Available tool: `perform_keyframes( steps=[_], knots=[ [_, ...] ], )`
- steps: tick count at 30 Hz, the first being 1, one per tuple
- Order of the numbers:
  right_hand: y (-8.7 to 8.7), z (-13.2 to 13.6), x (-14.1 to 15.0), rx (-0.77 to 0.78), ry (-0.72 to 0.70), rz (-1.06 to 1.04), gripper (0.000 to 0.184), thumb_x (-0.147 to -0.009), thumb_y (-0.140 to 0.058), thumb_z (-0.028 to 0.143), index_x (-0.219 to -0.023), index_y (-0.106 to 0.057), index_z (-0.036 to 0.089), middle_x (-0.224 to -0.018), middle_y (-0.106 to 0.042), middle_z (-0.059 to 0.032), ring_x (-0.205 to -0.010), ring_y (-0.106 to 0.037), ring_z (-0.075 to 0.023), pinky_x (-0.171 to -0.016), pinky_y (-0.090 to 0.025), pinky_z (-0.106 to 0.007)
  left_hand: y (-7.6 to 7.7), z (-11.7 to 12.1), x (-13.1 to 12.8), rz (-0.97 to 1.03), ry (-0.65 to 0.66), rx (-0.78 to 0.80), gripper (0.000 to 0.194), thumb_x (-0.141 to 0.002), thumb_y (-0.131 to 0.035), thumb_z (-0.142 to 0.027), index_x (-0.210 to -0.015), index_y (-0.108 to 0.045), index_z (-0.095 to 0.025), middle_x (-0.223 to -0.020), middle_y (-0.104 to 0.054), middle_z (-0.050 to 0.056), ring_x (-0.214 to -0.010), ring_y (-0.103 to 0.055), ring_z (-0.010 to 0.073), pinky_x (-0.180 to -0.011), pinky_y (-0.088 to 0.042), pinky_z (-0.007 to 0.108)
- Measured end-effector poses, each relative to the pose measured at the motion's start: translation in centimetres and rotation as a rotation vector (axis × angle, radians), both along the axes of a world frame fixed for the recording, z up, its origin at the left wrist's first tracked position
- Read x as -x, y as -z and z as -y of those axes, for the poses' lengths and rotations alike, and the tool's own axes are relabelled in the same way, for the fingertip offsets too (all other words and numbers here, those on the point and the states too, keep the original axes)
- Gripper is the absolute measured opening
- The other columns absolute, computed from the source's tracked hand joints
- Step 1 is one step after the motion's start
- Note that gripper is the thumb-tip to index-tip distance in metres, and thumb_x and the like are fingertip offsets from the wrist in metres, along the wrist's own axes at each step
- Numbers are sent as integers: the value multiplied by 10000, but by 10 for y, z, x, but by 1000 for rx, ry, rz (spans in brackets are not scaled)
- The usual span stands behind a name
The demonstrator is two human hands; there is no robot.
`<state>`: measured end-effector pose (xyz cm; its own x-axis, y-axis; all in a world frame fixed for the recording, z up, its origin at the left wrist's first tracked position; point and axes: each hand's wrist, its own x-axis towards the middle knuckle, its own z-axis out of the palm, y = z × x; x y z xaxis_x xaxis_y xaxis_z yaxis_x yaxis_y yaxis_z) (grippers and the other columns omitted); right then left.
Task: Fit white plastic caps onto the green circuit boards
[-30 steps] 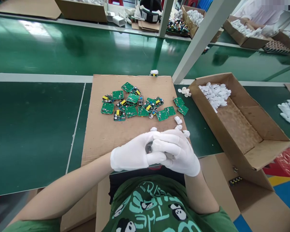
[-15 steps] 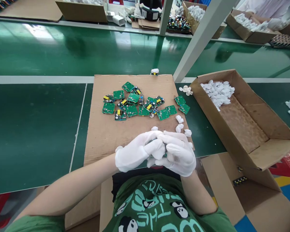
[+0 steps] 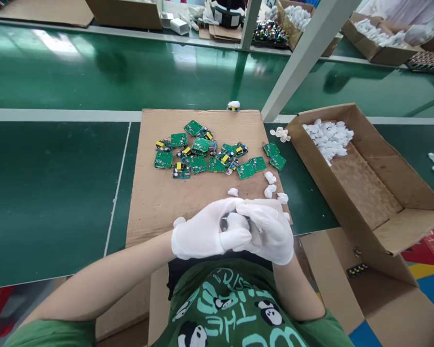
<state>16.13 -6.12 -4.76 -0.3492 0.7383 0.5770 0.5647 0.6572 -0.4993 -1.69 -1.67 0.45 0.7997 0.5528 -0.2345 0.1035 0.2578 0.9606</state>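
Observation:
Both my hands wear white gloves and meet low over the near edge of the cardboard sheet. The fingers of my left hand (image 3: 202, 233) are curled round a small circuit board (image 3: 223, 223), of which only a dark and grey edge shows. A rounded white shape lies against it; I cannot tell whether it is a white piece or a gloved finger. My right hand (image 3: 271, 233) closes on the same board from the other side, its fingertips hidden. Just beyond, a small white piece (image 3: 233, 192) rests on the cardboard sheet (image 3: 148, 202).
Several green circuit boards (image 3: 198, 165) lie scattered across the sheet. White pieces (image 3: 270, 178) sit by its right edge. A cardboard box (image 3: 369, 193) holding more white pieces stands at right, another box (image 3: 332, 279) below it. A slanted metal post (image 3: 292, 62) rises behind.
My hands have turned the held board and closed more tightly together; a grey edge now shows between the fingers. The boards on the sheet stay where they were.

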Motion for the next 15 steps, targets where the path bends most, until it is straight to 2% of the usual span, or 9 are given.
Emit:
perform_keyframes(
  steps=[3,6,9,12,15],
  knots=[
    [-16,-2,-2,-164,-27,-46,410,-881,-697,401,-1232,-524,279,-996,-667,-48,-949,-684,-203,-793,-608,-365,-4,-5,-2,212,102,-43,101,-713,-578,-135,-803,-549,-172,-853,-619,19,-781,-572,162,-690,-476,275],
    [-25,-4,-5,-155,-17,-50,362,-862,-713,346,-1179,-551,279,-977,-650,-33,-890,-669,-188,-783,-583,-364,-5,-7,-3,315,135,-6,121,-746,-604,-158,-855,-554,-174,-922,-627,46,-896,-589,193,-803,-497,312],
    [-28,-3,-8,-81,-33,17,377,-889,-673,344,-1233,-539,267,-996,-655,-40,-880,-653,-194,-772,-559,-366,-3,-6,-2,225,115,-58,63,-797,-590,-173,-829,-535,-180,-857,-600,19,-775,-552,145,-729,-471,283],
    [-29,-2,-9,-65,-49,85,369,-908,-654,332,-1263,-565,287,-988,-649,-38,-866,-649,-192,-769,-545,-352,0,-6,-1,201,104,-108,221,-763,-639,-211,-704,-426,-202,-717,-477,-38,-648,-432,104,-608,-414,248],
    [-30,0,-9,-90,-32,70,429,-894,-681,369,-1303,-563,316,-981,-650,-36,-882,-656,-200,-776,-553,-351,1,-6,0,178,82,-60,223,-753,-620,-165,-713,-404,-206,-682,-426,-60,-603,-388,89,-550,-370,236]
  ],
)
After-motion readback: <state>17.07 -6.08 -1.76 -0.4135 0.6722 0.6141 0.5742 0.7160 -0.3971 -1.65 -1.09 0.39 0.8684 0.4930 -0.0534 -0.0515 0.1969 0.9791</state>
